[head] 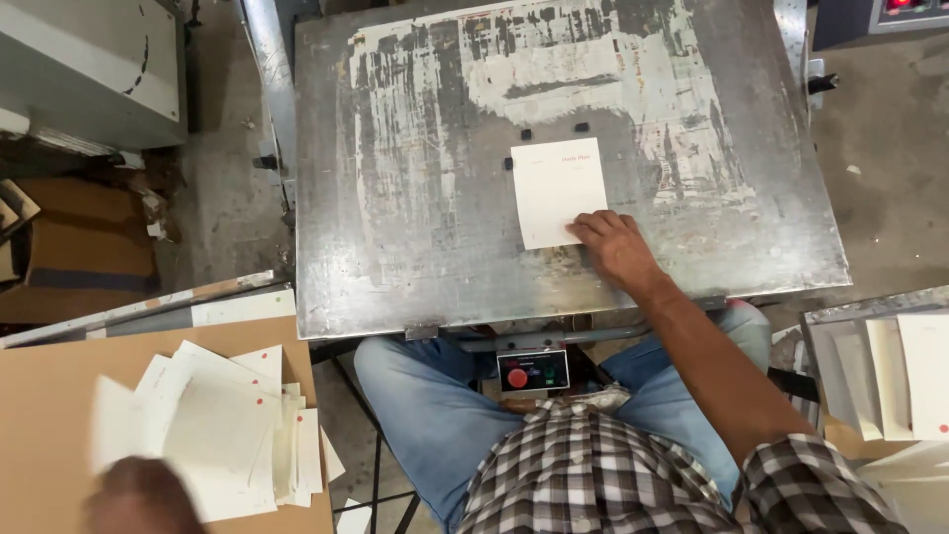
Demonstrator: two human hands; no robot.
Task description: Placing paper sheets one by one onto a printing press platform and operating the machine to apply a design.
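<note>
Right hand (615,243): resting fingers-flat, pressed together, on lower right corner of card (558,191); pinning, not pinching.
Left hand (138,496): blurring at lower left, far from card, over paper pile (232,435); spread or closed — cannot tell.
Card: lying flat on plate (415,247), right of plate centre, top edge just below two black stops (554,131), left edge beside third stop (508,164).
Risk, skew: pressing on one corner only; likely pivoting card off stops if pushed sideways.
Risk, smudge: fingertips overlapping card face near edge; possibly marking white stock.
Risk, slip: plate tilting toward lap; card probably sliding down once released.
Risk, pile: sheets fanning loosely on brown board (49,415), some overhanging edge nearest card; likely dropping to floor if brushed.
Edges: near edge of plate sitting below card, just over knees; red button box (533,371) hanging under it.
Open room: bare metal lying left of card and above stops; narrower strip lying right of card.
Crowding: tray of sheets (890,376) standing well right of card and below it, close beside right elbow.
</note>
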